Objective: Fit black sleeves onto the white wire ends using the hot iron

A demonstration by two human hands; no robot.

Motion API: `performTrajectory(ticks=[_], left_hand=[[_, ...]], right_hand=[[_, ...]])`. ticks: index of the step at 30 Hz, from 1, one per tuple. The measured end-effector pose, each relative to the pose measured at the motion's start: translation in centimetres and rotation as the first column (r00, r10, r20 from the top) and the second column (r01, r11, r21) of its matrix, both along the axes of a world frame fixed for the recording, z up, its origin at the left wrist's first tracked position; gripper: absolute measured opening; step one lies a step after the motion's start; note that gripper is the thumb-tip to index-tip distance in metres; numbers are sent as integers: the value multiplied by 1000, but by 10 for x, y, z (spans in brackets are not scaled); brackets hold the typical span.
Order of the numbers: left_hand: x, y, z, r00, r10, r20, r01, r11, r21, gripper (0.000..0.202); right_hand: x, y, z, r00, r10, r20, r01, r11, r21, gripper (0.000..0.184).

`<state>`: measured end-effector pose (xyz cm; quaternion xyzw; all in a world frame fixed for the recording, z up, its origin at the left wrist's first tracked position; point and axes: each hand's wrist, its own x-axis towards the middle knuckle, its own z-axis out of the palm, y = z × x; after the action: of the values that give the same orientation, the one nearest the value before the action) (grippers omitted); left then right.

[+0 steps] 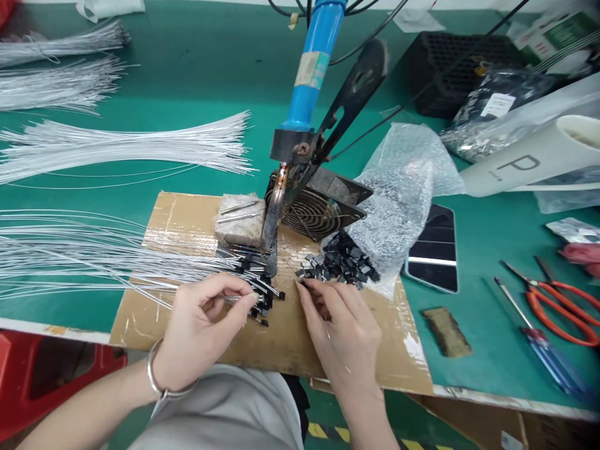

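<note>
My left hand (206,325) is closed in a pinch on a thin silver wire (237,299) beside a heap of wires with small black parts on their ends (255,281). My right hand (340,328) rests on the cardboard sheet (281,340), fingertips pinched at the near edge of a pile of small black components (340,262); what they hold is too small to name. A blue-handled soldering iron (307,81) stands clamped over the cardboard, its tip pointing down near a grey block (240,219).
Bundles of silver wires (117,147) fan across the green table on the left. A fan (312,212), bubble-wrap bag (398,194), phone (434,250), red scissors (560,309), blue screwdriver (546,350) and brown block (447,331) lie to the right. A white tube (529,159) lies behind.
</note>
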<state>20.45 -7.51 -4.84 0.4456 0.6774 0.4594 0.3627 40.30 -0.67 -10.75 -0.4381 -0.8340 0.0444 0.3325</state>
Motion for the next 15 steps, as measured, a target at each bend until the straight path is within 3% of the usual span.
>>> performTrajectory(ticks=[8,15], left_hand=[[-2,4,4,996,4,-89,1,999,52,12],[-4,3,3,995,16,-100,-17,1000,-12,11]], right_hand=[[5,3,5,999,-6,54,7,1000,-20,12],[6,2,7,999,-18,47,20,999,-33,16]])
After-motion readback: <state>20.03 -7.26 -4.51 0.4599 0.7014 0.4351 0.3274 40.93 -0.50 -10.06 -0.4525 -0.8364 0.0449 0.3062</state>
